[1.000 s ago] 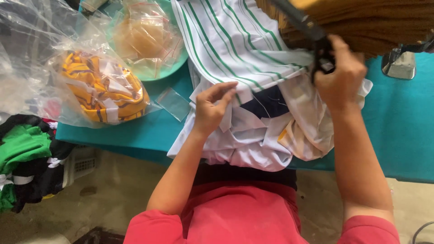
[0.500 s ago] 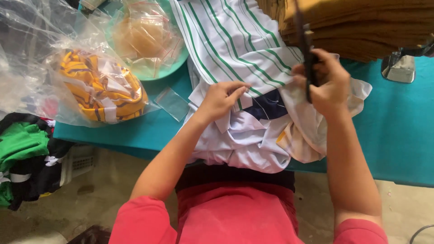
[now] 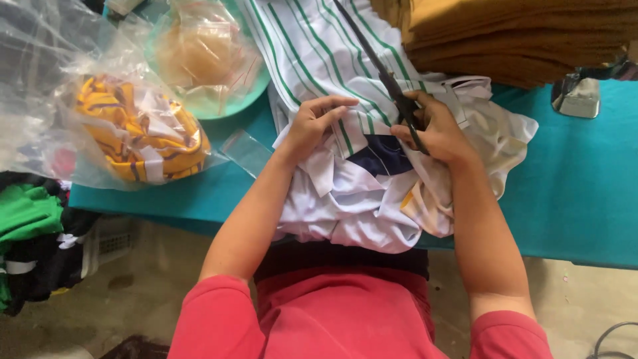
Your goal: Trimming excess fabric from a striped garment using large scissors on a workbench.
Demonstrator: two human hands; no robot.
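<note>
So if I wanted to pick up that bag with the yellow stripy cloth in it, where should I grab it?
Probably grab the clear plastic bag of yellow striped fabric by its loose, crumpled top, reaching in from the upper left. The plastic there is empty and bunched, so fingers can pinch it easily, while the lower part is stuffed round and would likely slip. It lies on the teal table, away from both hands.

A teal-covered counter [image 3: 578, 193] spanned the view, lit by soft, even daylight. Below its near edge lay a bare, stained concrete floor [image 3: 119, 306]. A white slatted crate [image 3: 109, 242] stood under the counter at the left, and a dark cable [image 3: 615, 336] curled on the floor at the lower right. No walls or windows were visible.
</note>
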